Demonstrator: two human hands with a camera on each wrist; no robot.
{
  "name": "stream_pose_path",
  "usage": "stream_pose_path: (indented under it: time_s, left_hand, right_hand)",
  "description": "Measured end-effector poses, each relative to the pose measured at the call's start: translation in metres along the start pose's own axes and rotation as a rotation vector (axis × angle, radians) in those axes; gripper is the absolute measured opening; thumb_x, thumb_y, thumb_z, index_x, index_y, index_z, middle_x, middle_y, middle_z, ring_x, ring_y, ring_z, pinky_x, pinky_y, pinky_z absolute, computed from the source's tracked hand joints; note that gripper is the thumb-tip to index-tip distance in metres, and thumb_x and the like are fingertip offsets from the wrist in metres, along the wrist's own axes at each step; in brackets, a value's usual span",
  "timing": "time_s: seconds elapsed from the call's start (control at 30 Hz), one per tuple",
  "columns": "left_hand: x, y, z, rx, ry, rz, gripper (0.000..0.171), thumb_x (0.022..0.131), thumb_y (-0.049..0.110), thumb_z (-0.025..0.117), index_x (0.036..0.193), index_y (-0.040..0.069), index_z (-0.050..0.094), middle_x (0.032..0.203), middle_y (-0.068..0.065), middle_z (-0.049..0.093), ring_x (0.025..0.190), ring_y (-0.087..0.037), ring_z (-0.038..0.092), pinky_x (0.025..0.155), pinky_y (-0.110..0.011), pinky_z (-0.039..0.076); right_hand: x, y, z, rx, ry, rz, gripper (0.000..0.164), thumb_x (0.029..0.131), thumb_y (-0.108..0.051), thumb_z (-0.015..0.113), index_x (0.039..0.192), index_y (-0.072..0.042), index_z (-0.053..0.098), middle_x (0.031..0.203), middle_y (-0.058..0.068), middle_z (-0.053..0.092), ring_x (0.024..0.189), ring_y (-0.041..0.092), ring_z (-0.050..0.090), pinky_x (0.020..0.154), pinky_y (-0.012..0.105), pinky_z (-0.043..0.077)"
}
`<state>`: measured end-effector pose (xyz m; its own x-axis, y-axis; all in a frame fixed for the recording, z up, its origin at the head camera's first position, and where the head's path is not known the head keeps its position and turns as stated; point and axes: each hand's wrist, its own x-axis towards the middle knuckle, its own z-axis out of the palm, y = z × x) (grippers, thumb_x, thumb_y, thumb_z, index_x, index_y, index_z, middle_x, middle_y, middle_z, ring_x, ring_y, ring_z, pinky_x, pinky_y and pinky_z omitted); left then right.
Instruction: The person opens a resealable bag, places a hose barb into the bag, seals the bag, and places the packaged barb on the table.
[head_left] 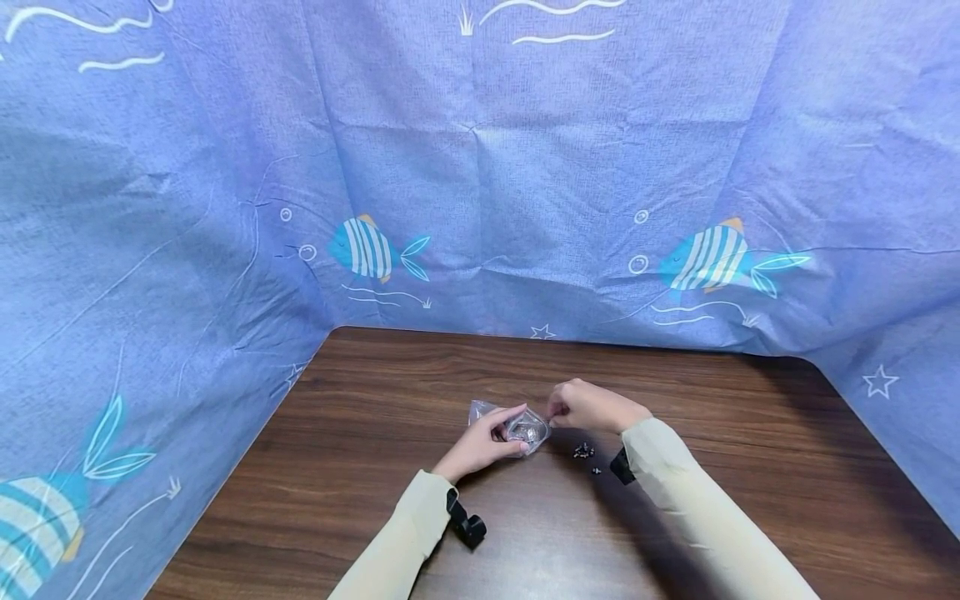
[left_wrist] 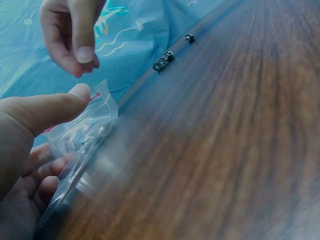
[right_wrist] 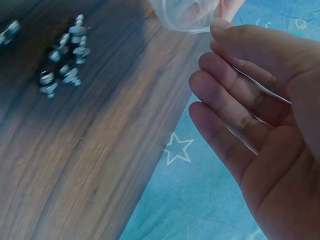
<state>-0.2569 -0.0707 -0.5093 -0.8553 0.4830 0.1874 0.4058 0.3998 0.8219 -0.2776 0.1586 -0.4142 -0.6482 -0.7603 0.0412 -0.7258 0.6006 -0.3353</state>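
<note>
My left hand [head_left: 480, 446] holds a clear zip bag [head_left: 528, 429] with its mouth spread, thumb on one side and fingers on the other. Small shiny pieces show inside the bag, and a red line runs along its seal in the left wrist view. My right hand [head_left: 588, 404] is at the bag's mouth, thumb and index fingertips close together, the other fingers loosely bent; I cannot tell whether a small piece is between them. Near it on the table lies a small pile of black-and-silver screws [right_wrist: 65, 55], with a single screw [head_left: 596, 471] apart from it.
The brown wood-grain table [head_left: 360, 500] extends around both hands. A blue cloth [head_left: 480, 167] printed with fish hangs along its back and sides. Each wrist wears a black strap, such as the left wrist strap [head_left: 465, 521].
</note>
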Motion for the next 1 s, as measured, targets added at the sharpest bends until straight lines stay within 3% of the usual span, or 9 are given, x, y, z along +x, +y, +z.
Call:
stream_pose_path:
  time_s: [0.23, 0.47, 1.0]
  left_hand:
    - [0.0, -0.001, 0.0, 0.004, -0.002, -0.007, 0.065, 0.084, 0.027, 0.075, 0.141, 0.011, 0.049, 0.103, -0.007, 0.06, 0.079, -0.01, 0.051, 0.07, -0.022, 0.043]
    - [0.0, -0.002, 0.001, 0.003, 0.007, 0.003, 0.064, 0.084, 0.026, 0.075, 0.141, 0.014, 0.05, 0.098, -0.006, 0.06, 0.078, -0.009, 0.051, 0.069, -0.021, 0.043]
    - [0.0, -0.001, 0.001, -0.002, 0.003, -0.003, 0.064, 0.084, 0.025, 0.075, 0.141, 0.012, 0.049, 0.102, -0.007, 0.06, 0.078, -0.008, 0.05, 0.068, -0.02, 0.043]
  right_hand:
    - [-0.009, 0.01, 0.005, 0.01, 0.0, 0.007, 0.004, 0.081, -0.009, 0.073, 0.084, -0.007, 0.072, 0.079, -0.003, 0.067, 0.071, 0.005, 0.06, 0.069, 0.022, 0.052]
    - [-0.019, 0.016, 0.007, 0.045, -0.039, 0.07, 0.005, 0.081, -0.008, 0.073, 0.085, -0.006, 0.072, 0.079, -0.003, 0.068, 0.07, 0.004, 0.059, 0.067, 0.021, 0.051]
    - [-0.04, 0.026, 0.012, 0.118, -0.097, 0.144, 0.007, 0.076, -0.005, 0.075, 0.08, -0.009, 0.071, 0.075, -0.006, 0.068, 0.068, -0.001, 0.056, 0.063, 0.018, 0.048]
